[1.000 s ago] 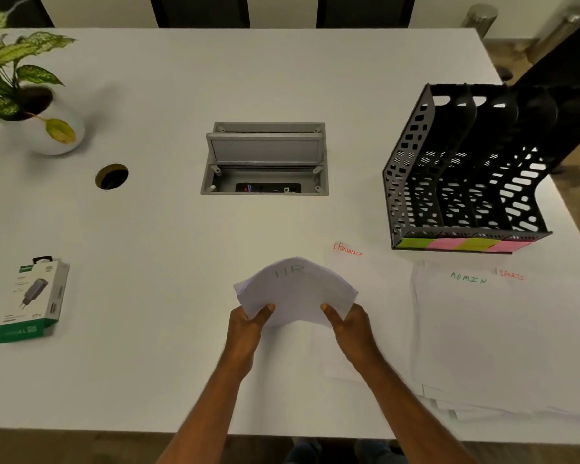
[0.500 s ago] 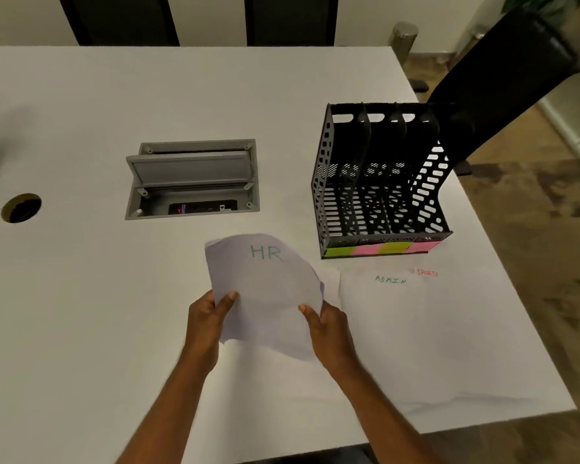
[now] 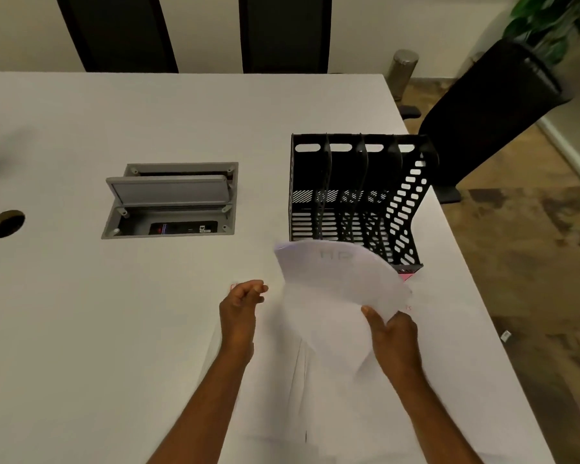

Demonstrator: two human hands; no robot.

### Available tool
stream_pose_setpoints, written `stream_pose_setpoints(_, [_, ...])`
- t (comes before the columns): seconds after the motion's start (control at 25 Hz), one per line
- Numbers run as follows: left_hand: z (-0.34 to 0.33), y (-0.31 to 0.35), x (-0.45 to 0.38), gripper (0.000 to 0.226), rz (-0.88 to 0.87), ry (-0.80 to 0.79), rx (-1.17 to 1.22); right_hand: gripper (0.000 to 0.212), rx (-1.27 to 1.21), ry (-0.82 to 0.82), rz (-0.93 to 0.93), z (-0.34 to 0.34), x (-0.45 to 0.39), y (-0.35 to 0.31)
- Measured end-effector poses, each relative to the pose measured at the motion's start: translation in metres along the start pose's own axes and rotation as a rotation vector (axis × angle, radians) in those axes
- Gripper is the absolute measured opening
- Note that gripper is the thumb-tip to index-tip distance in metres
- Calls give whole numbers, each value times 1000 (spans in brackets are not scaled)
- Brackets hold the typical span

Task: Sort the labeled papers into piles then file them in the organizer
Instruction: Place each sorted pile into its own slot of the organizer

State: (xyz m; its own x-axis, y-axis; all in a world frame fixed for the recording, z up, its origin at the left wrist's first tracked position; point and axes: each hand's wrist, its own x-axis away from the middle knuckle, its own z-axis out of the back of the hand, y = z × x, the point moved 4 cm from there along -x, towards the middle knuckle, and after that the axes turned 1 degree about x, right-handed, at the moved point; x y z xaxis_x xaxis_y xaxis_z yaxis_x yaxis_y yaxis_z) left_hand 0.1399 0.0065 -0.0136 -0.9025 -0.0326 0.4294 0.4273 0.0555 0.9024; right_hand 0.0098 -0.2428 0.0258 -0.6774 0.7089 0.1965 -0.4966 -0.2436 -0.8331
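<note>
My right hand [image 3: 394, 333] grips the lower right edge of a curved stack of white paper marked HR [image 3: 335, 289]. The stack is raised off the table, and its top edge overlaps the front of the black slotted organizer [image 3: 359, 195]. My left hand [image 3: 241, 304] hovers to the left of the stack with loosely curled fingers and nothing in it. More white sheets [image 3: 332, 396] lie flat on the table under and between my arms; their labels are mostly hidden.
A grey open cable box [image 3: 171, 199] is sunk into the white table [image 3: 81, 329] left of the organizer. A round cable hole [image 3: 4, 223] sits at the far left. A black chair [image 3: 489, 108] stands past the table's right edge.
My left hand has let go of the HR stack. My right hand has carried the stack to the right, up to the organizer's front. The view has shifted right.
</note>
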Motion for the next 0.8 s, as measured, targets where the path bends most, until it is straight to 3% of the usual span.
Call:
stream_pose_setpoints(0.2, [-6, -8, 6, 14, -18, 78, -72, 27, -124, 247, 47, 10, -44, -36])
stream_pose_setpoints(0.48, [32, -43, 4, 17, 3, 220, -326, 28, -215, 349, 286, -34, -77, -93])
stream_pose_setpoints(0.68, [84, -79, -19, 74, 278, 273, -848, 28, -195, 399, 404, -77, -96, -103])
stream_pose_setpoints(0.8, [99, -95, -25, 86, 398, 197, -981, 27, -132, 347, 366, -103, -105, -96])
